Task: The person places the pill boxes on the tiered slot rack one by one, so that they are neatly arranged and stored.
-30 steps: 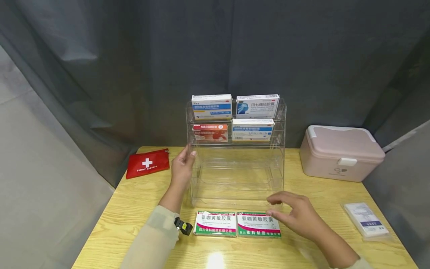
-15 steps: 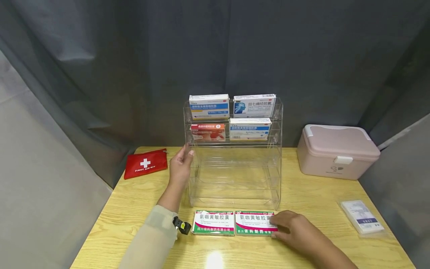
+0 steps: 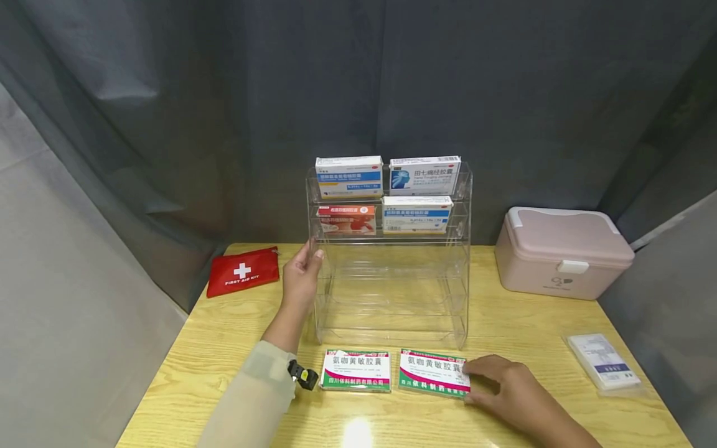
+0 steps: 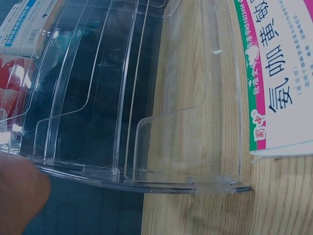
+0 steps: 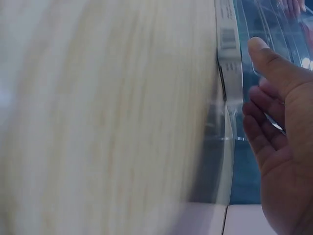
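Note:
A clear acrylic display rack (image 3: 392,336) stands mid-table, with medicine boxes in its upper tiers. My left hand (image 3: 299,277) grips the rack's left side; its thumb shows in the left wrist view. In front of the rack lie two white, green and magenta capsule boxes, a left one (image 3: 356,371) and a right one (image 3: 434,373). My right hand (image 3: 512,395) pinches the right box at its right end, fingers above and thumb toward the near corner. That box lies slightly turned, apart from the left one. The right wrist view is partly blurred.
The rack's top tier bears a blue-striped box (image 3: 350,177) and a white-blue box (image 3: 426,175). Below are a red box (image 3: 346,221) and another blue-striped box (image 3: 417,214). A red first aid pouch (image 3: 243,272), pink case (image 3: 566,255) and plastic-wrapped white pack (image 3: 604,362) lie around.
My right hand has come down from the rack's front onto the right capsule box. The box has shifted right and turned slightly, opening a gap. My left hand has stayed on the rack.

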Motion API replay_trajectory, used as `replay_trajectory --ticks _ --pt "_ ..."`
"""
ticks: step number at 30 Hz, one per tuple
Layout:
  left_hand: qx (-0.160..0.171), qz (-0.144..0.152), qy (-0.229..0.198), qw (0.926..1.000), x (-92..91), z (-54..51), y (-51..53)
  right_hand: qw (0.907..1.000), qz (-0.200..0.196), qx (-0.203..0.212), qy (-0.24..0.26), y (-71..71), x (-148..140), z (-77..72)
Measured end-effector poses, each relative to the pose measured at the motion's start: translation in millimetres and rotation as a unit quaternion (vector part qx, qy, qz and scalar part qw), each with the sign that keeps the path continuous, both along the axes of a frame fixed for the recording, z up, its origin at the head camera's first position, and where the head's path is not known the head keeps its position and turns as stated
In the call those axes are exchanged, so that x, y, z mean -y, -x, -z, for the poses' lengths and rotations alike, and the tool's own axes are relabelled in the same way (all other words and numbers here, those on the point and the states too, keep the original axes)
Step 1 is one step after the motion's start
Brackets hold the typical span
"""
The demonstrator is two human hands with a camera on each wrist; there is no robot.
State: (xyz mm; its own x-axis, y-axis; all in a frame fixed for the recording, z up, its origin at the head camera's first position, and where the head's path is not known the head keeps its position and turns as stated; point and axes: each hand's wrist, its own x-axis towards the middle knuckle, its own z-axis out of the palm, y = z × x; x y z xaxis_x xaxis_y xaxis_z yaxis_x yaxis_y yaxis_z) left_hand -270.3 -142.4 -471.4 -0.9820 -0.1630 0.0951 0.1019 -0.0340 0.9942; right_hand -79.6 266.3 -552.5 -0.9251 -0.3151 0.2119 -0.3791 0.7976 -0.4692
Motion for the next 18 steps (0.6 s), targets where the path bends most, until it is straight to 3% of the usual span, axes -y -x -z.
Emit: replay_trajectory --ticks 3,10,18 --pt "0.002 0.000 0.002 1.0000 0.8 -0.9 -1.1 0.9994 0.026 0.017 0.016 2.1 -3.4 1.7" --pt "0.012 0.002 0.004 0.9999 1.3 -1.0 -1.6 0.9958 0.015 0.089 0.014 7.1 -6.1 2.0" --pt "-0.003 0.002 0.001 1.0000 0.2 -1.0 0.0 0.9948 -0.010 0.101 0.001 9.8 -6.0 -3.5"
